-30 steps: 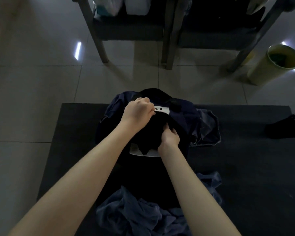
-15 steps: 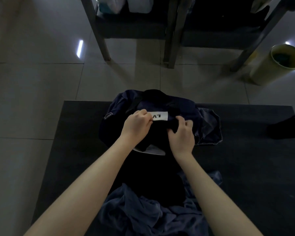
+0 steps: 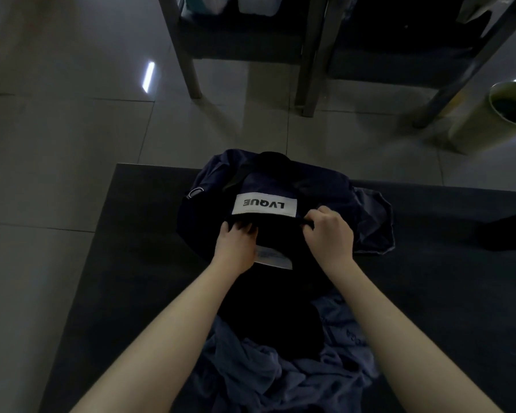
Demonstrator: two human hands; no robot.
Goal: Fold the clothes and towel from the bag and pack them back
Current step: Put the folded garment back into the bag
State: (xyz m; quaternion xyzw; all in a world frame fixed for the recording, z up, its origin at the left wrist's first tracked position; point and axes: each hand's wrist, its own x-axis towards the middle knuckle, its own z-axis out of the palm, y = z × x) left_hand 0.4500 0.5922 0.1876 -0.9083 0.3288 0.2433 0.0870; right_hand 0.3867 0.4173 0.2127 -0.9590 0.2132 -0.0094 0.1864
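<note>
Pale tiled floor (image 3: 72,144) beyond, with two dark chairs (image 3: 242,40) on it. Dark tabletop (image 3: 125,263) across the lower view. At its far edge, a navy bag (image 3: 319,186). Lying over the bag's near side and running down toward the near edge, a black garment (image 3: 268,308); hard to tell whether its top edge sits inside the bag. Crumpled at the near edge, partly under that garment, a blue-grey cloth (image 3: 265,380). Touching the bag on the right, another greyish-blue cloth (image 3: 373,225). On the floor at far right, a yellow-green bin (image 3: 474,123) with something dark inside, too dim to name. Left hand (image 3: 234,248) and right hand (image 3: 329,234) near each other at the garment's upper edge, fingers of each curled into the black fabric, gripping it. Just above the knuckles, on the bag, a white label (image 3: 264,205) reading "LVQUE", upside down from here. Beside the left hand, a smaller white tag (image 3: 276,259), print too faint to read.
</note>
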